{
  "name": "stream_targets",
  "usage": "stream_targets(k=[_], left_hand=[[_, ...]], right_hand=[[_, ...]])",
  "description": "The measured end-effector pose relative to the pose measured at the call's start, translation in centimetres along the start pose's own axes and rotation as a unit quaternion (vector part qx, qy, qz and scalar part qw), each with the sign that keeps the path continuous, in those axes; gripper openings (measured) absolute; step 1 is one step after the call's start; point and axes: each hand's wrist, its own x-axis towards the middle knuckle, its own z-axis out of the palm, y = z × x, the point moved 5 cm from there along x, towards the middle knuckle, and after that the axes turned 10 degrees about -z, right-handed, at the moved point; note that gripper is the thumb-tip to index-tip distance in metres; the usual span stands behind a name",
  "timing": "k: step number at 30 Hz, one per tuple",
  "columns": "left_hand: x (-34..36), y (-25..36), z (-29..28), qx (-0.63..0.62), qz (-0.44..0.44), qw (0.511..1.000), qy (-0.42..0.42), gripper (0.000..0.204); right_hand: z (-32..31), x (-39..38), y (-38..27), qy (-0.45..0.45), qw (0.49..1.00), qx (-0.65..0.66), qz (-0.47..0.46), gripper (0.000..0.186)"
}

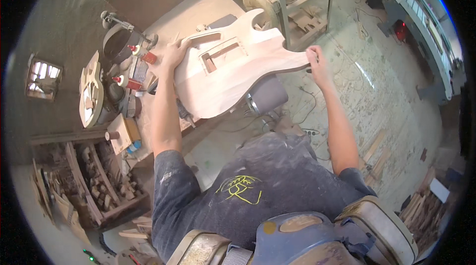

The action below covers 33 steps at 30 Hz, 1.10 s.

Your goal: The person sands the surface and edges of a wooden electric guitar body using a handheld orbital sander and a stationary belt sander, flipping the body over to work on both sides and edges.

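An unpainted pale wooden electric guitar body [270, 49] is held up in front of me, its broad face toward me, with recessed cavities cut into it. My left hand [173, 56] grips its left edge beside one cavity; some of the fingers are hidden behind the wood. At the far right, my right hand [318, 65] is closed round the narrow end that sticks out from the body. Below the body's lower right edge is a grey cylinder [269, 95], which looks like a sanding drum, partly covered by the wood.
A dusty workbench [208, 4] lies behind the body. Two glue bottles [144, 54] with red caps, a lamp [119, 21] and another guitar body [90, 89] are at the left. Wood offcuts [106, 185] fill a rack lower left. Cables and planks [377, 153] lie on the floor.
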Motion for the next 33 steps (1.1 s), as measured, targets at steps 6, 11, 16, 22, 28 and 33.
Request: stream_targets(k=[6,11,16,22,28,33], left_hand=[[1.9,5.6,4.4,0.102,0.036,0.992,0.063,0.065],[3.9,9.6,8.6,0.092,0.041,0.992,0.077,0.069],[3.6,15.3,10.3,0.125,0.067,0.989,0.035,0.074],[4.3,18.0,12.3,0.089,0.077,0.993,0.030,0.074],[4.2,17.9,11.9,0.077,0.063,0.994,0.035,0.073],[3.8,16.5,11.1,0.078,0.039,0.995,0.051,0.072]], right_hand=[[-4.7,0.2,2.4,0.012,0.985,0.137,0.105,0.029],[-9.0,-1.0,2.4,0.013,0.979,0.160,0.128,0.033],[-12.5,-2.7,3.4,0.024,0.973,0.166,0.161,0.033],[-14.7,-2.6,3.8,0.053,0.964,0.177,0.190,0.029],[-15.0,-1.3,4.1,0.024,0.967,0.156,0.199,0.030],[-14.2,-0.3,3.8,0.001,0.969,0.157,0.189,0.030]])
